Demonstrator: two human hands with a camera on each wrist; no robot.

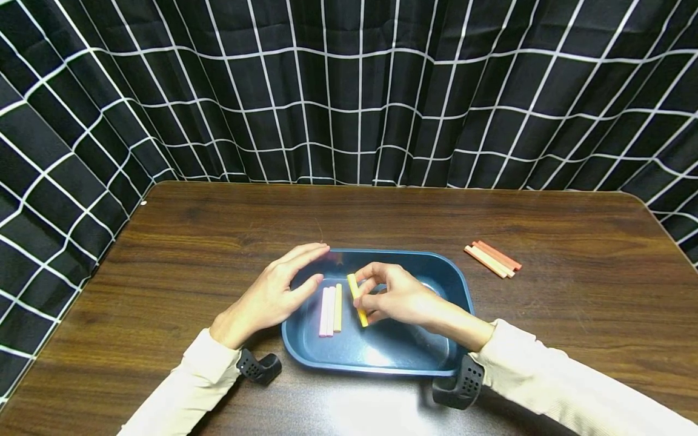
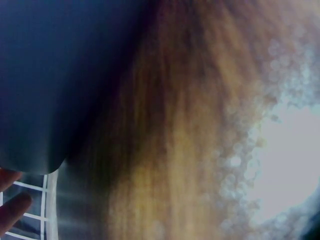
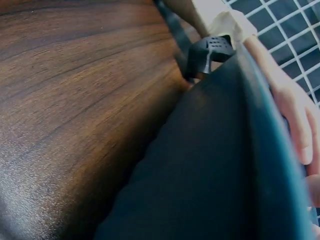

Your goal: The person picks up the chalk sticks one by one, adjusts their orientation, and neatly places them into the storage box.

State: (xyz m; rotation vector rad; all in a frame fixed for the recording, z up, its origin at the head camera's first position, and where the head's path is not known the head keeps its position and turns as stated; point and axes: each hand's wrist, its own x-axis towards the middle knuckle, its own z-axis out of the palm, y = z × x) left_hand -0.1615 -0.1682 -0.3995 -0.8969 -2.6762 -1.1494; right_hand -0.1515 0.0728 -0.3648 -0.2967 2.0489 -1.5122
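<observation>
A blue plastic tray (image 1: 376,370) sits on the table between both hands. My right hand (image 1: 395,293) is over it, pinching a yellow chalk stick (image 1: 358,301) between thumb and fingers. Left of that stick, two pink chalk sticks (image 1: 326,312) and a pale yellow one (image 1: 338,307) lie side by side on the tray floor. At the tray's left rim is my left hand (image 1: 275,293), fingers extended and thumb reaching over the inside. The left wrist view catches only fingertips (image 2: 15,207) below the tray's outer wall (image 2: 55,75).
On the table to the right of the tray lies a small group of orange chalk sticks (image 1: 498,254) and peach ones (image 1: 487,261). A black grid-patterned curtain (image 1: 360,91) hangs behind the wooden table (image 1: 229,218). Black bands (image 1: 460,384) are on both wrists.
</observation>
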